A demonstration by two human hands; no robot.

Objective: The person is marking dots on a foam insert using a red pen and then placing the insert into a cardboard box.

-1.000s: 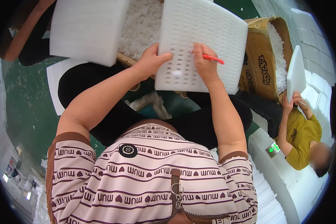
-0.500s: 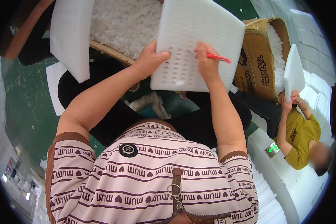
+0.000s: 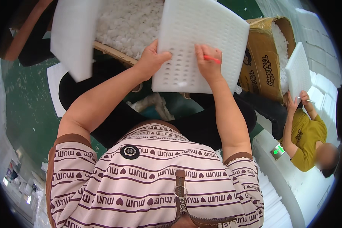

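Note:
A thick white foam sheet [image 3: 216, 21] with rows of small slots stands tilted in front of me. My left hand [image 3: 150, 62] is closed on its left edge, with the thumb on the front face. Against the middle of the sheet is my right hand [image 3: 209, 65], its fingers wrapped round a slim red-handled tool [image 3: 212, 59]. The handle sticks out to the right, and the tool's tip is hidden behind the fingers. Slots left of this hand look darker and more open than those on the right.
Behind the sheet, a cardboard box [image 3: 119, 57] holds many small white foam pieces [image 3: 127, 22]. Another white foam sheet [image 3: 70, 38] is at the left. To the right stand a second carton [image 3: 260, 64] and a co-worker in a yellow-green shirt [image 3: 307, 133], holding a foam sheet [image 3: 298, 70].
My right hand has turned, so less of the red handle shows. My left hand keeps its grip. The sheet at the left has shifted and blurs; the co-worker's sheet has tilted.

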